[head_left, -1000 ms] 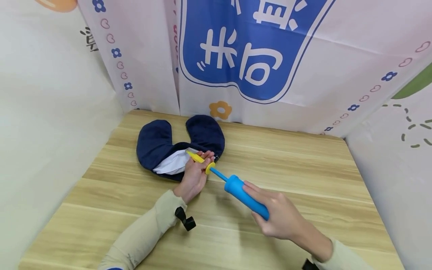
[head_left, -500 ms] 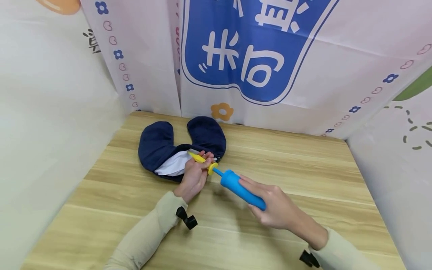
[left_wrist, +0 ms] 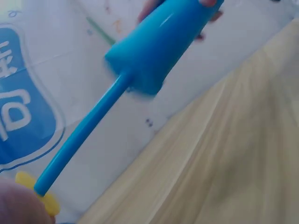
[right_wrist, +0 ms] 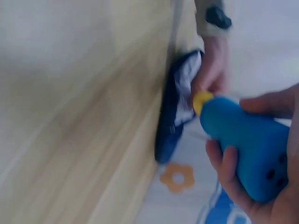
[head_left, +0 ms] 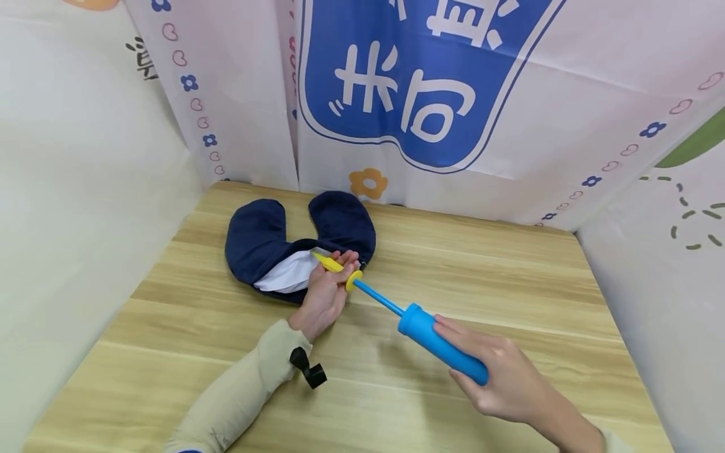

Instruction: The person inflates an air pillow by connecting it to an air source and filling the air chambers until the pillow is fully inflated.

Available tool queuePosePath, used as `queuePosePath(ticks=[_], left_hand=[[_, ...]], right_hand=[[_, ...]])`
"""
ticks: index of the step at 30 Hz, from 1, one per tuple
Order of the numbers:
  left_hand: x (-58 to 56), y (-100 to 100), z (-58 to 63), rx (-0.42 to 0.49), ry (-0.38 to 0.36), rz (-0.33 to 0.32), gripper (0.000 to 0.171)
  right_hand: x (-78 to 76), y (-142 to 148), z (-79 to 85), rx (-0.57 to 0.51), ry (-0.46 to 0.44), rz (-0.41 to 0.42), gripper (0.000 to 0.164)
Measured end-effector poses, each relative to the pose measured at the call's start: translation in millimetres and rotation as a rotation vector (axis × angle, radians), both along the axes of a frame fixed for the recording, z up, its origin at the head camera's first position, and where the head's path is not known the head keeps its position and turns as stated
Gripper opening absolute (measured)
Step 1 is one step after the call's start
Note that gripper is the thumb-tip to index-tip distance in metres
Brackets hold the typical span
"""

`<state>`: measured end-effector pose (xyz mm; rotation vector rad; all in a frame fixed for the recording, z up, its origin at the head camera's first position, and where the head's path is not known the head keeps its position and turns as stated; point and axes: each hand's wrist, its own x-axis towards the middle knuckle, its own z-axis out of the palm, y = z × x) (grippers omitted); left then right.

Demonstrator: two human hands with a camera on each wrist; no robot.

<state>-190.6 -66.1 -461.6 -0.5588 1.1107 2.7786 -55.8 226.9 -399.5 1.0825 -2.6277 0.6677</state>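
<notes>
Printed sheets (head_left: pixel 566 119) border a wooden table (head_left: pixel 510 277); left hand (head_left: pixel 324 296) pinches a yellow nozzle (head_left: pixel 330 262) at the pillow (head_left: pixel 255 242), right hand (head_left: pixel 512 384) grips the blue pump (head_left: pixel 436 346)

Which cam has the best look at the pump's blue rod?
Left wrist: the blue rod runs large and unobstructed from the blue barrel to the yellow disc. Head shows it too, but much thinner. Right wrist: not visible, with the barrel in front.
</notes>
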Motion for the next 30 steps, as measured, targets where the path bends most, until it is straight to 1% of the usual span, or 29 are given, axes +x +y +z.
queuePosePath(ticks=[5, 8, 11, 14, 16, 19, 22, 25, 28, 30], left_hand=[[13.2, -2.4, 3.2, -0.017, 0.052, 0.013, 0.035], [18.4, -3.5, 1.6, -0.025, 0.075, 0.029, 0.034], [17.7, -2.6, -2.4, -0.041, 0.089, 0.012, 0.035], [11.9, -1.7, -5.8, -0.057, 0.105, -0.018, 0.041], [6.5, -1.0, -6.8, -0.058, 0.116, -0.025, 0.046], [0.5, -0.8, -5.1, -0.058, 0.095, -0.013, 0.049], [-2.2, -1.9, -0.7, -0.068, 0.079, -0.021, 0.051], [-4.5, -0.6, 3.3, -0.059, 0.080, -0.039, 0.053], [-6.1, 2.5, 5.8, -0.042, 0.077, -0.040, 0.050], [-6.2, 4.0, 5.9, -0.041, 0.065, -0.024, 0.045]], right_hand=[[-19.6, -37.7, -14.2, -0.036, 0.031, 0.017, 0.071], [-33.3, -59.1, -20.6, -0.049, 0.031, 0.038, 0.068], [-43.9, -71.5, -26.2, -0.062, 0.011, 0.046, 0.068], [-47.1, -71.1, -29.8, -0.083, -0.036, 0.030, 0.068], [-44.5, -63.7, -30.0, -0.094, -0.070, 0.015, 0.069], [-35.0, -46.0, -27.7, -0.082, -0.095, 0.004, 0.069], [-21.8, -25.7, -19.7, -0.056, -0.082, -0.006, 0.072], [-8.7, -5.4, -7.6, -0.037, -0.050, -0.013, 0.078], [2.5, 10.9, 4.5, -0.031, -0.026, -0.012, 0.083], [8.4, 16.4, 9.0, -0.027, -0.020, -0.029, 0.085]])
